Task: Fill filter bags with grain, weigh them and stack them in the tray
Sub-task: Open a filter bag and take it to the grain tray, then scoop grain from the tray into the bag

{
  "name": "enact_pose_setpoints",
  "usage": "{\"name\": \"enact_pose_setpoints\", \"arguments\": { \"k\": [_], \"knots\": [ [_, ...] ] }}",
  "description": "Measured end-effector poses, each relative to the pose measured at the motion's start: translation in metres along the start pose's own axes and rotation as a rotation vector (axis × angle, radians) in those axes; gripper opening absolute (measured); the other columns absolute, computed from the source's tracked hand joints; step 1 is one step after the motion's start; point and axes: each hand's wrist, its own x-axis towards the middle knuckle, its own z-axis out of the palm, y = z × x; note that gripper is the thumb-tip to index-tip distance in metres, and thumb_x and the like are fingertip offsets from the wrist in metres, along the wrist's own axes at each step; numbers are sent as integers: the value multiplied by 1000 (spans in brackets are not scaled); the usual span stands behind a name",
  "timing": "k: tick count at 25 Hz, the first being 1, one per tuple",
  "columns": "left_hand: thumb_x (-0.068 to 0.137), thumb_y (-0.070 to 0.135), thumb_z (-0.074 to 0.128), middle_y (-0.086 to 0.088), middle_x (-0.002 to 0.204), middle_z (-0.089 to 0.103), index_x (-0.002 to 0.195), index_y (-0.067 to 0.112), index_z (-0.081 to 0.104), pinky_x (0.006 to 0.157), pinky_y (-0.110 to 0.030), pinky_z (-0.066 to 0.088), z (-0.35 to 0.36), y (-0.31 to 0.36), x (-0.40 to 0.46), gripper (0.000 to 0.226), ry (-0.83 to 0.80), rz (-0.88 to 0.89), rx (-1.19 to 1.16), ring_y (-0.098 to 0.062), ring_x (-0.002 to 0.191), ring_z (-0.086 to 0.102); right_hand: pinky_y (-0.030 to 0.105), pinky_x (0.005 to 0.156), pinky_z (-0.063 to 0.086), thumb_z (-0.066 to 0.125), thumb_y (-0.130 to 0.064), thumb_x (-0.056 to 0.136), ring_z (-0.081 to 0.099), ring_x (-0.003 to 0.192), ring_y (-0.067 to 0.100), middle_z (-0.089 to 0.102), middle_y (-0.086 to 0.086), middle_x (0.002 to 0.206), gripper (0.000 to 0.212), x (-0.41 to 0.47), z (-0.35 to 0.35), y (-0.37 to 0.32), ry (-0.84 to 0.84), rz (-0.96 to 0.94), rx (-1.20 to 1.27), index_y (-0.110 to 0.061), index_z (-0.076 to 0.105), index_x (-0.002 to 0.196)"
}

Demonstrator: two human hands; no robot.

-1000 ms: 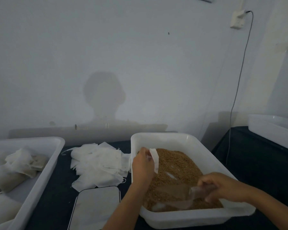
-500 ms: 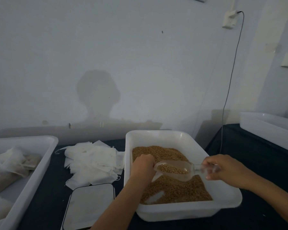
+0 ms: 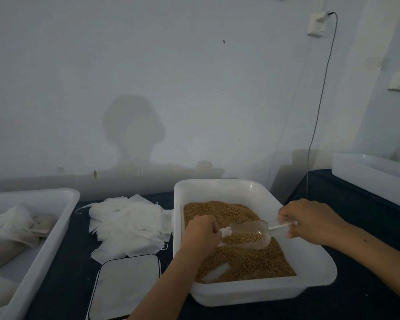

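Tilting lower than before, the clear scoop (image 3: 246,234), gripped by the right hand (image 3: 310,224), is meeting the filter bag (image 3: 225,232) pinched at nine o'clock by the left hand (image 3: 200,230).

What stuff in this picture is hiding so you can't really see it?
- Filter bag, head view: the left hand covers nearly all of it.
- Scale, head view: the bottom edge cuts it off; no display shows.
- Scoop handle, head view: buried in the right hand.

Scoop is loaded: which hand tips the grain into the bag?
Right. The right hand already grips the scoop handle, its mouth at the filter bag pinched by the left hand.
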Motion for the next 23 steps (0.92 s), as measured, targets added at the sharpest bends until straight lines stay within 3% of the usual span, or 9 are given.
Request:
{"name": "enact_pose_setpoints", "arguments": {
  "k": [2, 6, 9, 15, 20, 23],
  "knots": [
    [86, 18, 62, 9, 73, 56, 60, 28, 43, 64, -18, 40, 1, -1, 0, 33, 11, -19, -13, -9, 71, 52, 16, 62, 38, 68, -30, 85, 59, 85, 6, 63, -9, 96, 15, 5, -11, -5, -2, -12, -60, -27, 65, 99],
    [89, 18, 56, 6, 80, 56, 73, 22, 49, 64, -19, 38, 3, -2, 1, 18, 21, -5, -19, -11, 75, 51, 21, 67, 38, 68, -29, 86, 57, 96, 11, 60, -6, 110, 28, 16, -31, -14, 21, -22, -168, -26, 60, 112],
    [90, 19, 53, 5, 80, 56, 75, 20, 50, 63, -20, 37, 3, -3, 2, 16, 50, 13, -16, -13, 76, 51, 18, 61, 33, 66, -25, 87, 57, 101, 14, 58, -3, 114, 29, 22, -43, -17, 33, -32, -234, -24, 59, 115],
    [88, 18, 54, 4, 82, 57, 77, 18, 53, 57, -19, 34, 1, -2, 1, 11, 38, -22, -46, -12, 73, 49, 18, 54, 26, 62, -19, 88, 51, 88, 10, 58, -5, 104, 21, 25, -45, -18, 108, -90, -314, -24, 60, 109],
    [92, 12, 46, 4, 71, 44, 71, 17, 40, 55, -22, 30, 0, -3, 3, 23, 62, -164, -189, -11, 64, 39, 18, 55, 35, 71, -25, 80, 52, 69, 2, 54, -15, 73, 14, 19, -46, 8, -26, 43, -162, -30, 59, 77],
    [99, 11, 36, -1, 78, 43, 82, 10, 41, 64, -26, 32, -1, -4, 4, 18, 106, -207, -260, -16, 72, 40, 19, 69, 45, 70, -25, 82, 59, 87, 7, 62, -11, 93, 14, 22, -18, 17, -143, 118, -262, -27, 63, 94]
  ]
}}
